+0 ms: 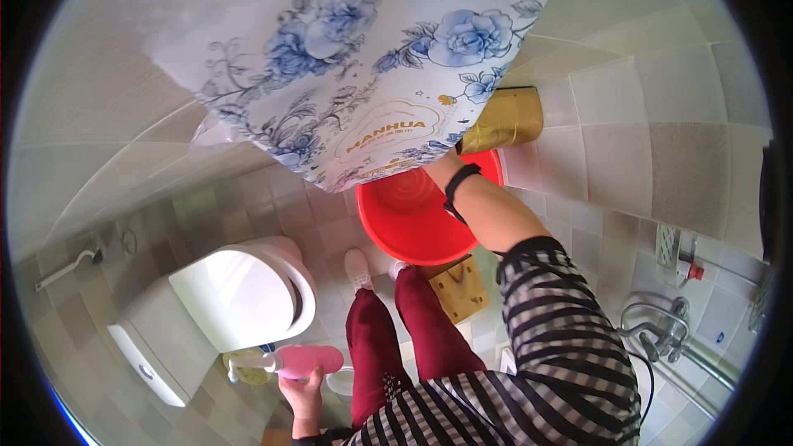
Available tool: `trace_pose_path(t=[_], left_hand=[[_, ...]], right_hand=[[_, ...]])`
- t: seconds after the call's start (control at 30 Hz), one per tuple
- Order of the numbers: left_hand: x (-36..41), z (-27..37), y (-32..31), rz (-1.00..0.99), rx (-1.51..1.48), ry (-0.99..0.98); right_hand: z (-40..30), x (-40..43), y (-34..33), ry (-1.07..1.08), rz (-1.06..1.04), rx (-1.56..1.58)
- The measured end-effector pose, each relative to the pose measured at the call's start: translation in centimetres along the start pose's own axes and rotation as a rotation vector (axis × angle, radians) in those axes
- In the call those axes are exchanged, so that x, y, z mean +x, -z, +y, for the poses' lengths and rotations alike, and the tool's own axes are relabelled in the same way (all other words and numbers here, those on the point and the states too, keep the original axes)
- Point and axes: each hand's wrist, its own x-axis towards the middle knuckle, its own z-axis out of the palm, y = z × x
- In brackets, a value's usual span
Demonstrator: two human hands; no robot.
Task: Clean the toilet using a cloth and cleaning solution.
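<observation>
My left hand (pixel 301 391) is closed around a pink pump bottle (pixel 310 362) with a white nozzle, low on the left beside the toilet (pixel 248 297). My right arm reaches up over a red plastic basin (pixel 415 223). Only the wrist end of my right hand (pixel 445 168) shows; its fingers are hidden behind a large white cover (pixel 372 74) with blue flowers and printed writing, which fills the upper middle. What the right hand touches there cannot be seen. Close by the hidden fingers stands a shiny gold-coloured container (pixel 511 118), partly covered by the flowered sheet.
A small wooden stool (pixel 461 288) stands below the basin, near my feet. On the tiled wall at the right are a metal shower mixer (pixel 666 328) and pipes. A white bowl-like container (pixel 340 381) sits beside my leg.
</observation>
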Motion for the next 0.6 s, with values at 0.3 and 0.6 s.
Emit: trace_pose_path(t=[0.3,0.6], left_hand=[[-1.0,-1.9,1.6,0.084,-0.108,0.065],[1.1,0.8,-1.5,-0.066,-0.019,0.033]], right_hand=[[0.1,-2.0,9.5,0.208,-0.014,0.004],[3.6,-2.2,4.0,0.340,0.302,-0.021]])
